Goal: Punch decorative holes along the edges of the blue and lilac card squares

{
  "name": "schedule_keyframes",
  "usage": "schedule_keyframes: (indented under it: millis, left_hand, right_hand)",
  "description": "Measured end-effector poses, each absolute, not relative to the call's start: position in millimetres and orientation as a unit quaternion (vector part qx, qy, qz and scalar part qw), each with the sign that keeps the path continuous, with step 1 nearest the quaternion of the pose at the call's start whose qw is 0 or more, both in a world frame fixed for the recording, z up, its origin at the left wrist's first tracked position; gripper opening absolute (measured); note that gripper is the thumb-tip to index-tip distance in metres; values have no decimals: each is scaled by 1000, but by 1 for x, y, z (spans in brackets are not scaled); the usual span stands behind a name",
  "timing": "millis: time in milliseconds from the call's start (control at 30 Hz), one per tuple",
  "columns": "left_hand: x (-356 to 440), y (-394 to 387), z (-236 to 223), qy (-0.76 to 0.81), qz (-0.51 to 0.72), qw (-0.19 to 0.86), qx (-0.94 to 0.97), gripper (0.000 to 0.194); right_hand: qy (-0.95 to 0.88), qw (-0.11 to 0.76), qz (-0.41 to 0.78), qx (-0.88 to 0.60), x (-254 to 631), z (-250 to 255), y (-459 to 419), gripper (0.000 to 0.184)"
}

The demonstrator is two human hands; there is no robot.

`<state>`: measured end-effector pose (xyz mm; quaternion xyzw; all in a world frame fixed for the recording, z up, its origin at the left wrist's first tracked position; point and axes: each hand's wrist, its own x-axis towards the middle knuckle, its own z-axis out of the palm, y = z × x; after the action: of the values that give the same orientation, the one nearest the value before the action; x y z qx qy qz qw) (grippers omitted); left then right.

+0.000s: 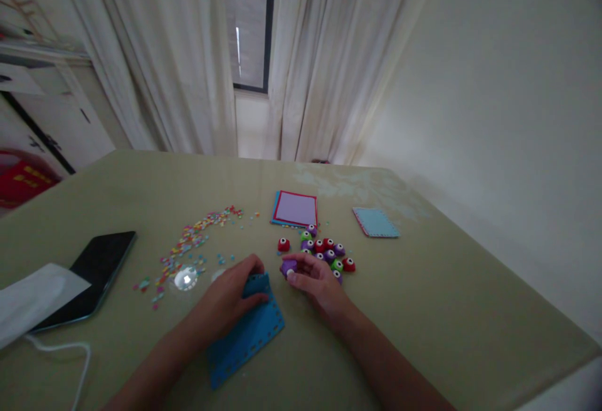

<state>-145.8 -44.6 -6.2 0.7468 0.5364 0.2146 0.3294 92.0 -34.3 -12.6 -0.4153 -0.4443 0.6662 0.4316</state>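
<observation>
My left hand (235,292) grips the upper edge of a blue felt piece (249,342) with small slots punched along its border. Between the thumb and fingers of my right hand (317,279) is a small purple one-eyed figure (288,267), held just right of the felt. Right behind that hand lies a cluster of similar little eyeball figures (329,254) in red, green and purple. One red figure (283,245) sits slightly apart on the left. Part of the felt is hidden under my left hand and forearm.
Colourful confetti-like bits (188,241) and a shiny clear disc (186,278) lie to the left. Farther left are a black tablet (106,266), white paper (37,298) and a white cable (87,361). Stacked squares (296,209) and a light blue square (377,223) lie behind.
</observation>
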Motion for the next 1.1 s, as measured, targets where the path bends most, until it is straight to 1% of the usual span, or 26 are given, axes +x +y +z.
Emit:
schedule_keyframes:
  millis: [67,167,433,600,900,1100]
  left_hand:
    - [-145,-46,-2,527,228,378,726,36]
    - [-143,-48,2,516,251,409,709,40]
    - [-137,-50,6,518,257,418,700,38]
    - [-135,-52,8,497,240,451,702,34]
    - [-131,-55,7,489,239,467,697,36]
    - [-126,-56,3,503,275,457,680,40]
  right_hand:
    - [-440,425,675,-412,92,-13,-35,53]
    - [-434,420,685,-407,93,-13,-35,53]
    - [-473,378,694,-391,96,-8,-34,52]
    - [-484,370,687,-395,96,-9,-36,49]
    - [-500,349,689,-392,95,-1,-38,55]
    - [-509,338,684,-399,96,1,-40,59]
